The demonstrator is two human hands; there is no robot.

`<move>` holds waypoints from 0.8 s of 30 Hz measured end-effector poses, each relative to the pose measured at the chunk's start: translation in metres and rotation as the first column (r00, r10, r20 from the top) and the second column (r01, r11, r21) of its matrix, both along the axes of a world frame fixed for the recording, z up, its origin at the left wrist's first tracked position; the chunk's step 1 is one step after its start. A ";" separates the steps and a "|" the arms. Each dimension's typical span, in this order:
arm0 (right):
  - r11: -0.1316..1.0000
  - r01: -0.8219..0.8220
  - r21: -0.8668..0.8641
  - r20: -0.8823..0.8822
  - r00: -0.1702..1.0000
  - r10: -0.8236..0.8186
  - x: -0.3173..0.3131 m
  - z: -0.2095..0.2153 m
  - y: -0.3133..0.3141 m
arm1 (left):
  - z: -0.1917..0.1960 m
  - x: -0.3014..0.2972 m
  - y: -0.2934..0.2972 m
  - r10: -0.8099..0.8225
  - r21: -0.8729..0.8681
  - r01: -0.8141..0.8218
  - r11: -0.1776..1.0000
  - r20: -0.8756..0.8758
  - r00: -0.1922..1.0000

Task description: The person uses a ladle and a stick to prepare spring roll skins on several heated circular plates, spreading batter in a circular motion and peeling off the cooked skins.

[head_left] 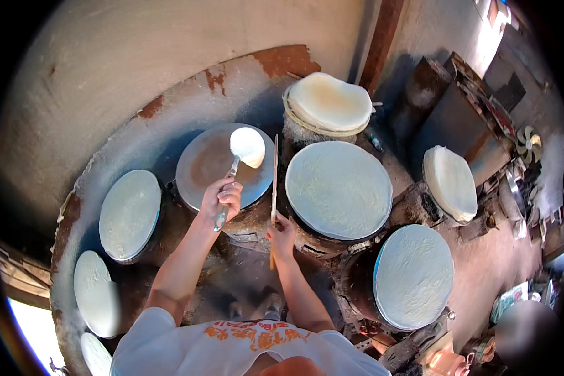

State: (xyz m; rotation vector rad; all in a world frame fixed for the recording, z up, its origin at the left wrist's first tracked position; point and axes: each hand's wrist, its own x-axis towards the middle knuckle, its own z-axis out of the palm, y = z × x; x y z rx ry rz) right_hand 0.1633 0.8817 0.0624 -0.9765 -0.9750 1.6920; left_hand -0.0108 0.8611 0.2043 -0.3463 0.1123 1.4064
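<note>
My left hand (222,195) is wrapped around the handle of a ladle (236,164), whose bowl is covered by white batter (248,145). The bowl hangs over the right part of a round griddle (197,164) with a brownish middle; whether batter is running off it I cannot tell. My right hand (281,235) grips a long, thin wooden spreader (275,182), seen edge-on and pointing away from me along the griddle's right side. To its right, a wide griddle carries a pale round sheet of batter (338,188).
More round griddles with pale sheets curve around me: one at left (130,215), another at lower left (91,291), one at right (413,277). Flatbread stacks stand at the back (331,100) and right (450,185). A curved wall (163,125) rises behind the griddles. A fan (529,144) is far right.
</note>
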 end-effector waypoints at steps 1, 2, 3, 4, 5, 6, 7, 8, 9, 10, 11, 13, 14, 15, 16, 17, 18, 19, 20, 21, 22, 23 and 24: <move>0.999 0.043 -0.027 0.000 0.999 -0.043 -0.010 -0.001 0.005 | -0.007 -0.003 0.015 -0.010 -0.001 0.010 1.000 -0.005 1.000; 0.995 0.085 -0.054 0.001 0.996 -0.085 -0.018 -0.003 0.010 | -0.014 -0.005 0.024 -0.019 -0.071 0.004 0.997 -0.199 0.980; 0.992 0.103 -0.079 0.017 0.995 -0.102 -0.021 -0.005 0.009 | -0.020 -0.009 0.031 -0.039 -0.138 -0.016 0.990 -0.386 0.922; 0.989 0.108 -0.098 0.018 0.994 -0.107 -0.020 -0.006 0.006 | -0.020 -0.003 0.035 -0.072 -0.193 -0.066 0.979 -0.630 0.773; 0.987 0.113 -0.117 0.018 0.994 -0.112 -0.020 -0.009 0.004 | -0.019 -0.005 0.041 -0.093 -0.207 -0.052 0.977 -0.630 0.771; 0.990 0.136 -0.033 0.096 0.987 -0.133 -0.024 -0.018 0.009 | -0.018 -0.009 0.047 -0.211 -0.251 0.002 0.968 -0.810 0.547; 0.987 0.150 0.058 0.179 0.971 -0.158 -0.027 -0.016 0.012 | -0.017 -0.015 0.050 -0.301 -0.300 0.048 0.953 -0.912 0.278; 0.990 0.131 0.047 0.187 0.973 -0.138 -0.032 -0.013 0.011 | -0.029 -0.027 0.048 -0.303 -0.300 0.042 0.953 -0.945 0.122; 0.989 0.146 0.036 0.192 0.970 -0.150 -0.044 -0.011 0.012 | -0.037 -0.039 0.050 -0.317 -0.312 0.057 0.948 -0.941 0.120; 0.970 0.122 0.210 0.334 0.924 -0.189 -0.056 -0.002 0.018 | -0.042 -0.048 0.054 -0.302 -0.304 -0.013 0.953 -0.940 -0.158; 0.922 0.060 0.382 0.463 0.851 -0.247 -0.063 0.003 0.029 | -0.044 -0.053 0.062 -0.268 -0.259 -0.079 0.963 -0.868 -0.417; 0.835 0.008 0.550 0.545 0.755 -0.366 -0.063 0.009 0.041 | -0.048 -0.066 0.074 -0.275 -0.261 -0.099 0.960 -0.821 -0.501; 0.800 -0.075 0.595 0.617 0.681 -0.395 -0.057 0.020 0.038 | -0.046 -0.082 0.072 -0.314 -0.281 -0.153 0.948 -0.733 -0.603; 0.762 -0.165 0.626 0.676 0.601 -0.426 -0.057 0.024 0.033 | -0.052 -0.105 0.072 -0.324 -0.285 -0.163 0.945 -0.726 -0.607; 0.756 -0.257 0.602 0.741 0.534 -0.407 -0.054 0.020 0.024 | -0.066 -0.123 0.072 -0.253 -0.196 -0.171 0.966 -0.558 -0.791; 0.764 -0.266 0.588 0.757 0.513 -0.404 -0.057 0.017 0.021 | -0.073 -0.124 0.073 -0.175 -0.112 -0.144 0.983 -0.360 -0.916; 0.769 -0.259 0.585 0.746 0.544 -0.384 -0.067 0.013 0.020 | -0.081 -0.125 0.073 -0.174 -0.126 -0.135 0.983 -0.380 -0.908; 0.765 -0.241 0.598 0.722 0.577 -0.383 -0.077 0.014 0.026 | -0.073 -0.121 0.079 -0.207 -0.214 -0.142 0.966 -0.319 -0.925; 0.782 -0.297 0.548 0.778 0.525 -0.346 -0.092 0.020 0.042 | -0.060 -0.126 0.091 -0.237 -0.267 -0.169 0.949 -0.247 -0.940; 0.747 -0.297 0.595 0.764 0.496 -0.412 -0.104 0.019 0.057 | -0.062 -0.133 0.099 -0.224 -0.229 -0.165 0.959 -0.258 -0.940; 0.725 -0.270 0.633 0.739 0.488 -0.464 -0.105 0.021 0.068 | -0.076 -0.148 0.095 -0.213 -0.184 -0.172 0.968 -0.229 -0.950; 0.698 -0.229 0.679 0.699 0.491 -0.519 -0.104 0.025 0.083 | -0.079 -0.165 0.095 -0.202 -0.129 -0.180 0.975 -0.183 -0.962; 0.672 -0.203 0.713 0.658 0.524 -0.540 -0.097 0.043 0.074 | -0.076 -0.179 0.085 -0.226 -0.120 -0.206 0.971 -0.182 -0.957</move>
